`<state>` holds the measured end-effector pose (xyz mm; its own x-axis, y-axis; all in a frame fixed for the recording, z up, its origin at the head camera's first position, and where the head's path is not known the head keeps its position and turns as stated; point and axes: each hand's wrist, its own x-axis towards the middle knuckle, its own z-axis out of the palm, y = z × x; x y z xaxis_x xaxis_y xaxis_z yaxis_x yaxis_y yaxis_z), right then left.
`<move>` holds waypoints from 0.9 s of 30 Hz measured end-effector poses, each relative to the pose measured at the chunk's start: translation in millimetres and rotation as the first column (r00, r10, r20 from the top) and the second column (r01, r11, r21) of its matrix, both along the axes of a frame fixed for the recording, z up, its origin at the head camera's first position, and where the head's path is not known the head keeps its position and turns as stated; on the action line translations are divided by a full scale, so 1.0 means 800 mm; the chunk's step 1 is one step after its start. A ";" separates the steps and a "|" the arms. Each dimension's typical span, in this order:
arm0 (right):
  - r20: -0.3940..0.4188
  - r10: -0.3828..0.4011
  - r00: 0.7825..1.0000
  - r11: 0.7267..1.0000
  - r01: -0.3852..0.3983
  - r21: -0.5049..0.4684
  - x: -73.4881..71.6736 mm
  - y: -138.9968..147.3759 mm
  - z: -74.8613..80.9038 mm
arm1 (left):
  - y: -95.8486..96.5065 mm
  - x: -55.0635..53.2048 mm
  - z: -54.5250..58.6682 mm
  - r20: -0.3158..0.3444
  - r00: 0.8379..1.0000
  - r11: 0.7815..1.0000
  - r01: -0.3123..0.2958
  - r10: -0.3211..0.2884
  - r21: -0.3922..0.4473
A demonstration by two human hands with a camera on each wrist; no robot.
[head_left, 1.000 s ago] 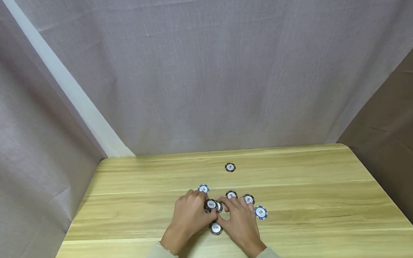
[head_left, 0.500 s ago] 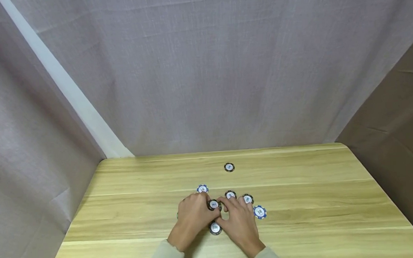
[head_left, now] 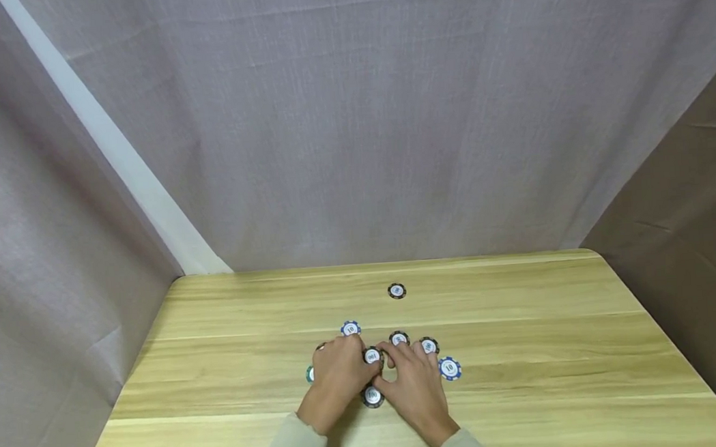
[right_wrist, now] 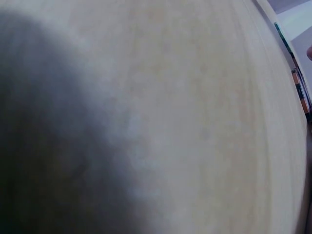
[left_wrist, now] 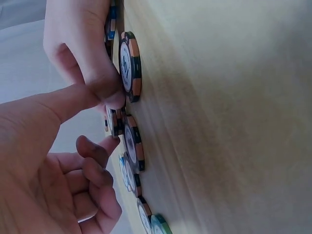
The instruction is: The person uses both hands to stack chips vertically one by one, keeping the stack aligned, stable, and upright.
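Poker chips lie around both hands. My left hand [head_left: 339, 374] pinches a black poker chip [head_left: 372, 355] marked 100 between thumb and index finger; its other fingers curl loosely in the left wrist view. Beneath that chip is another one, mostly hidden. The right hand [head_left: 414, 384] holds this lower chip from the right, with its thumb and index finger bent around the edge. Just in front of both thumbs lies a black 100 chip [head_left: 373, 396]. The right wrist view mainly shows blurred tabletop, with a dark chip edge [right_wrist: 301, 92] at its right border.
Behind the hands are a blue 10 chip [head_left: 350, 328] and black chips [head_left: 398, 336], one farther back [head_left: 397, 291]. Another blue 10 chip [head_left: 449, 368] sits right of the right hand. A green-edged chip [head_left: 309, 374] peeks out at the left. Grey curtains [head_left: 352, 128] surround the wooden table [head_left: 526, 350].
My left hand has shifted right with its chip, which now covers the chip formerly visible beside it. A green-edged chip has come into view left of that hand. The right hand has barely moved.
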<state>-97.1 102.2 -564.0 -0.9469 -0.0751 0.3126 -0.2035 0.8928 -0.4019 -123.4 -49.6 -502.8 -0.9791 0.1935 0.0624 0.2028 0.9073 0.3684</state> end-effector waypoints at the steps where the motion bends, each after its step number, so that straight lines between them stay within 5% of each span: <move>1: -0.002 0.001 1.000 1.000 -0.001 0.000 0.000 0.000 0.000 | 0.000 0.000 -0.001 0.004 1.000 1.000 -0.002 0.002 0.000; 8: -0.014 0.008 1.000 1.000 -0.008 0.015 0.000 -0.001 0.000 | -0.006 0.003 -0.006 0.009 1.000 0.999 -0.003 0.002 0.046; 15: -0.033 0.014 0.999 1.000 -0.014 0.021 0.000 0.000 0.000 | -0.018 0.003 -0.003 0.114 0.993 0.985 0.004 -0.024 0.175; 21: -0.026 0.009 1.000 1.000 -0.008 0.014 0.000 0.001 -0.001 | -0.034 0.004 0.011 0.165 0.985 0.967 -0.005 -0.039 0.255; 27: -0.021 0.016 1.000 1.000 -0.016 -0.015 -0.002 0.000 0.000 | -0.060 0.003 0.030 0.147 0.989 0.966 -0.017 -0.023 0.260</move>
<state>-98.8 102.1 -563.7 -0.9390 -0.0855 0.3331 -0.2261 0.8833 -0.4106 -121.2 -97.6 -478.9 -0.9807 0.1927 -0.0343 0.1309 0.7760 0.6170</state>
